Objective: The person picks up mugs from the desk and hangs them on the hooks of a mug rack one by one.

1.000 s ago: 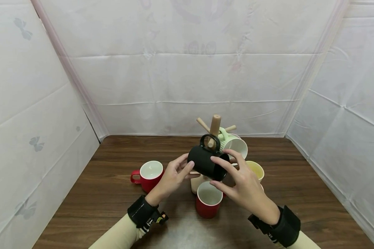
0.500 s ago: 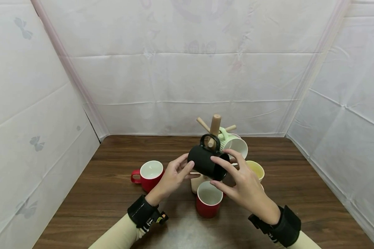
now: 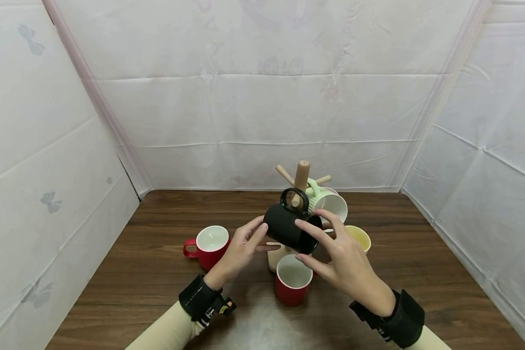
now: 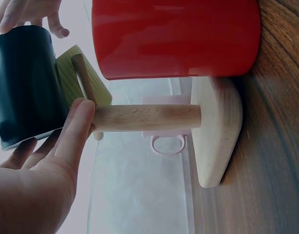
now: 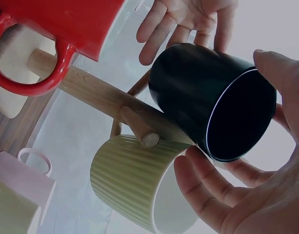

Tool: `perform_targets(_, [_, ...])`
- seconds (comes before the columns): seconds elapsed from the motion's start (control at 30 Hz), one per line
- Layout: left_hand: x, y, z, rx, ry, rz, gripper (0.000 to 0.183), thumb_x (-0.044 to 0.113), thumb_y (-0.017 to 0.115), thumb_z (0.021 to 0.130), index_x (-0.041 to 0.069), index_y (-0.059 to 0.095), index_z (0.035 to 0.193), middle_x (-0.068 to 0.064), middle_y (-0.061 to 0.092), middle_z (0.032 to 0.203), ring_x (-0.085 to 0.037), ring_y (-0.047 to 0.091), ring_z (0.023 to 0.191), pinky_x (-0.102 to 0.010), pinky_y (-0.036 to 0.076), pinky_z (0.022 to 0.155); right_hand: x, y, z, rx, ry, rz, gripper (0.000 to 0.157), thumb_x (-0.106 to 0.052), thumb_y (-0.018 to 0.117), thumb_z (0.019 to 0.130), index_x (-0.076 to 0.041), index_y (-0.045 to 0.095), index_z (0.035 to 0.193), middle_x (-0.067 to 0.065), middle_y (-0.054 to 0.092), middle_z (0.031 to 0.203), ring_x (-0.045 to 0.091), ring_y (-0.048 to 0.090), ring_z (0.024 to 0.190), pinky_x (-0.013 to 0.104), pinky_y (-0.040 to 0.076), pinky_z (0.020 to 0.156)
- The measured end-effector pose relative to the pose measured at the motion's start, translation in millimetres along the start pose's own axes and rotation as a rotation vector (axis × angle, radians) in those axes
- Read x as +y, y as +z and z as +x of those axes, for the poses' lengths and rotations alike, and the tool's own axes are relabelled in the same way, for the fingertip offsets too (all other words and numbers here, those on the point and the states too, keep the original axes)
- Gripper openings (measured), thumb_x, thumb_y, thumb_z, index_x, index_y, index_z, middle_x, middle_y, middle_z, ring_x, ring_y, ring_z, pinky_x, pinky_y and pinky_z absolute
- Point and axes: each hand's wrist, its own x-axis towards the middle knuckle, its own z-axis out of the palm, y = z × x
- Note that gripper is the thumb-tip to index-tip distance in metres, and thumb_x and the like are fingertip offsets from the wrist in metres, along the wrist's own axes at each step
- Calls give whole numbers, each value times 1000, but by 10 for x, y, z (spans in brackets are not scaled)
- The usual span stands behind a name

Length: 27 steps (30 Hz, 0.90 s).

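A black mug (image 3: pixel 284 226) lies sideways in the air, handle up, between both hands. My left hand (image 3: pixel 240 250) holds its base end; those fingers reach behind the base in the left wrist view. My right hand (image 3: pixel 343 255) grips the mouth end, thumb and fingers spread around the rim in the right wrist view. Directly behind is a wooden mug tree (image 3: pixel 302 175). One peg tip (image 3: pixel 295 201) shows within the handle's ring in the head view; whether it passes through I cannot tell. A ribbed green mug (image 5: pixel 135 180) hangs beside it.
One red mug (image 3: pixel 293 287) stands just below my hands, in front of the tree's base (image 3: pixel 273 262). Another red mug (image 3: pixel 211 250) is to the left. A yellow mug (image 3: pixel 362 238) sits behind my right hand. A pink mug (image 5: pixel 25 178) shows low in the right wrist view.
My left thumb has shifted slightly up and back along the mug's base edge. The black mug and my right hand stay almost where they were.
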Motion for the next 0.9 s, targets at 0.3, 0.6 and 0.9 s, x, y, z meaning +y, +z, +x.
perform_targets(0.3, [7, -3, -7, 90, 9, 14, 39, 27, 42, 106, 9, 49, 141, -20, 64, 121, -44, 64, 103, -55, 54, 83, -8, -75, 46, 28, -22, -17, 58, -57, 62, 89, -29, 54, 140, 14, 48, 138, 21, 57, 105, 31, 51, 65])
perform_targets(0.6, [16, -37, -8, 184, 65, 67, 34, 20, 44, 106, 1, 54, 132, -22, 68, 104, -48, 66, 91, -52, 57, 76, -11, -127, 132, 93, -33, -37, 57, -59, 53, 93, -25, 55, 139, 14, 50, 136, 20, 58, 102, 35, 49, 60])
perform_targets(0.9, [48, -77, 1, 301, 59, 161, 29, 19, 49, 104, 3, 59, 126, -20, 69, 95, -43, 67, 78, -54, 57, 67, -39, -187, 303, 142, -9, 25, 51, -51, 55, 96, -22, 56, 138, 15, 51, 136, 27, 54, 113, 37, 50, 60])
